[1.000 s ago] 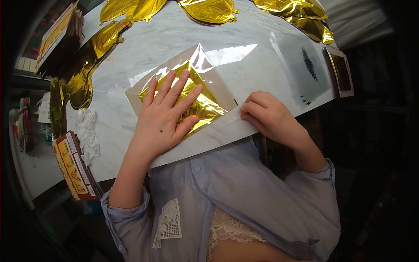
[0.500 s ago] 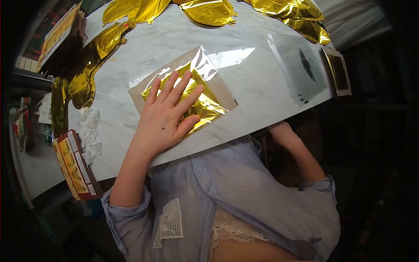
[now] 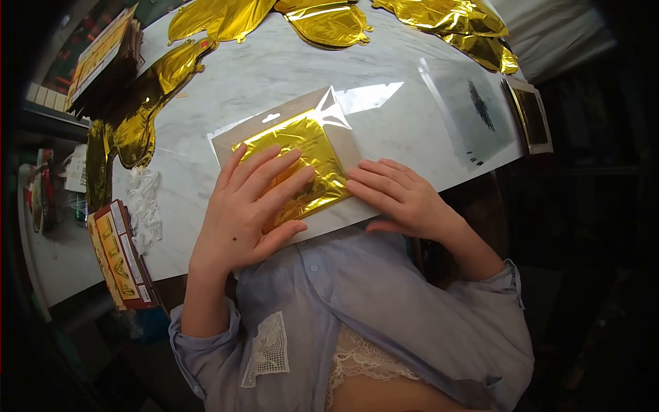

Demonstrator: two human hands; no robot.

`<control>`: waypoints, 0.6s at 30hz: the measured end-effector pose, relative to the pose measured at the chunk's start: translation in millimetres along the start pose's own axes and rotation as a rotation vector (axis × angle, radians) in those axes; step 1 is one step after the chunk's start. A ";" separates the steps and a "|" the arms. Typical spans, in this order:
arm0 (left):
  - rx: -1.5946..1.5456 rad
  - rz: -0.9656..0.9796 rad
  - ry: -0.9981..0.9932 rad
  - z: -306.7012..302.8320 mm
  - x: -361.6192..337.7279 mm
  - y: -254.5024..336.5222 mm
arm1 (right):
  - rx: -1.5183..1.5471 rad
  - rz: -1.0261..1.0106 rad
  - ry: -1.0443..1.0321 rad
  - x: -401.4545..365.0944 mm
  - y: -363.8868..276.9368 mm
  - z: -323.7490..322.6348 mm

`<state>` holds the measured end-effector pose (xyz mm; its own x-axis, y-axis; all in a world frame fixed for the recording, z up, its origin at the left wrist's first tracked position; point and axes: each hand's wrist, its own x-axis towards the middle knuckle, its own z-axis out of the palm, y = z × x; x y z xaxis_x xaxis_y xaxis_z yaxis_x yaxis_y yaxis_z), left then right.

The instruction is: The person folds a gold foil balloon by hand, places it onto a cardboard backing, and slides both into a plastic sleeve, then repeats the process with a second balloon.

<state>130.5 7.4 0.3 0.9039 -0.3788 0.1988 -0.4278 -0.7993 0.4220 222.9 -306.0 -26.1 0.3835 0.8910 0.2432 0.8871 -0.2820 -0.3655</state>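
A clear plastic bag (image 3: 278, 113) with a hang hole at its top lies near the table's front edge. Inside it is a folded gold foil balloon (image 3: 327, 154), with small dark print showing through. My left hand (image 3: 250, 199) rests on the bag's left part, its fingers spread across the foil. At the bag's right edge is my right hand (image 3: 405, 199), palm down with fingers stretched out, the fingertips touching that edge. Neither hand grips anything.
Flat gold foil balloons (image 3: 322, 24) lie along the marbled table's (image 3: 274, 69) far side and left. Stacked printed cards (image 3: 103, 55) and a printed pack (image 3: 120, 257) stand at left, beside white string (image 3: 145, 206). At right are clear bags (image 3: 467, 113) and a packaged gold item (image 3: 530, 115).
My right hand has come up from below the table edge onto the bag's right side. The bag has turned straighter, and my left hand has shifted slightly down and left.
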 end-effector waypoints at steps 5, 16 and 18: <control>-0.055 -0.266 -0.074 -2.9 -73.7 24.5 | -0.079 -0.072 0.057 -12.8 4.2 20.9; 0.005 -0.442 0.376 63.6 -95.8 44.6 | 0.162 0.157 0.296 -2.2 -7.7 22.7; -0.022 -0.504 0.435 60.0 -86.5 47.6 | 0.191 0.209 0.290 0.3 -10.2 21.5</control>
<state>31.8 -25.9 -49.9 0.9130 0.2655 0.3096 0.0432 -0.8179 0.5738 208.4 -295.3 -41.6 0.6311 0.6764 0.3797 0.7294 -0.3508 -0.5873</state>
